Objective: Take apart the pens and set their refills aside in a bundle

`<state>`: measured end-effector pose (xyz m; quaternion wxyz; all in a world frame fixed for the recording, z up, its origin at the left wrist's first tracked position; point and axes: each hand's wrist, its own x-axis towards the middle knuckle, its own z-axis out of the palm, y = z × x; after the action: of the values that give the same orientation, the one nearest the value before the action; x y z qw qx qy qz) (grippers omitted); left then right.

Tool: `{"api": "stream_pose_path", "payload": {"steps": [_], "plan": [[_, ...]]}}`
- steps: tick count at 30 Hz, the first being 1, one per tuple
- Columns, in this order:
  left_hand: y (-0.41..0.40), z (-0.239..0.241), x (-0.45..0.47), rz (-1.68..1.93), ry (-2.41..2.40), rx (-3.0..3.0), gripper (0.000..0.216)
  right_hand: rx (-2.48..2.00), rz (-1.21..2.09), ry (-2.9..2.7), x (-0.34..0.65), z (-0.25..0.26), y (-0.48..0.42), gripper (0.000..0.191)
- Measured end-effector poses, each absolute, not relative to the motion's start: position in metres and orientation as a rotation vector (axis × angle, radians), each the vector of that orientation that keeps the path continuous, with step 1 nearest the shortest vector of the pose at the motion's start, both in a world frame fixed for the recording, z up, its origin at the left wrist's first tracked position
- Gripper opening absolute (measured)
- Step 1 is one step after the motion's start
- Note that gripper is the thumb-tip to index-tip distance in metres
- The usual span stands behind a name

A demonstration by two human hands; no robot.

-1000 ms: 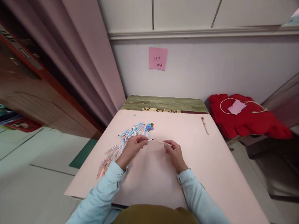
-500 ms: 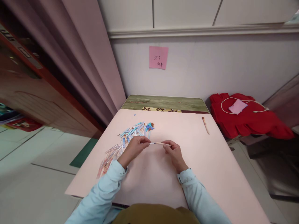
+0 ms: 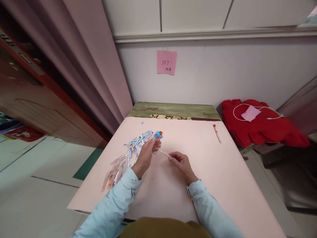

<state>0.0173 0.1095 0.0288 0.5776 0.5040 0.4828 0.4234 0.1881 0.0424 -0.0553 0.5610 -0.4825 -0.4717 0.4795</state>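
My right hand is closed on a thin pale pen that points up and left over the pink table. My left hand reaches toward a small heap of blue caps at the top of a pile of pen parts. Its fingers are partly curled at the pile's edge; whether they hold anything is hidden.
A finished pale pen lies alone near the table's far right. A green patterned board lies at the far end, against the wall. A red cloth with a white cable lies to the right. A curtain hangs at the left.
The two hands had joined a thin piece to the pen. Now my left hand has let go and moved up to the pile, while my right hand keeps the pen.
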Motion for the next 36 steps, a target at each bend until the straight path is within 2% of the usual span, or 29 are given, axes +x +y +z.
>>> {"api": "stream_pose_path", "payload": {"steps": [3,11,17,24,31,36], "plan": [[0.104,0.021,0.019,1.062,1.140,1.007,0.054,-1.148,1.096,-1.066,0.190,-0.055,0.045,0.024],[0.081,0.001,0.037,1.089,1.110,0.924,0.028,-1.151,1.098,-1.161,0.187,-0.053,0.042,0.025],[0.086,-0.003,0.034,1.078,1.167,0.852,0.028,-1.084,1.286,-1.203,0.184,-0.052,0.038,0.030],[0.083,-0.001,0.032,0.933,1.065,0.906,0.028,-1.090,1.310,-1.149,0.182,-0.048,0.037,0.032],[0.085,0.000,0.030,0.843,1.037,1.060,0.027,-1.077,1.333,-1.154,0.183,-0.052,0.037,0.028],[0.132,0.001,0.011,0.859,1.312,1.581,0.024,-1.100,1.296,-1.096,0.183,-0.060,0.040,0.025]]}}
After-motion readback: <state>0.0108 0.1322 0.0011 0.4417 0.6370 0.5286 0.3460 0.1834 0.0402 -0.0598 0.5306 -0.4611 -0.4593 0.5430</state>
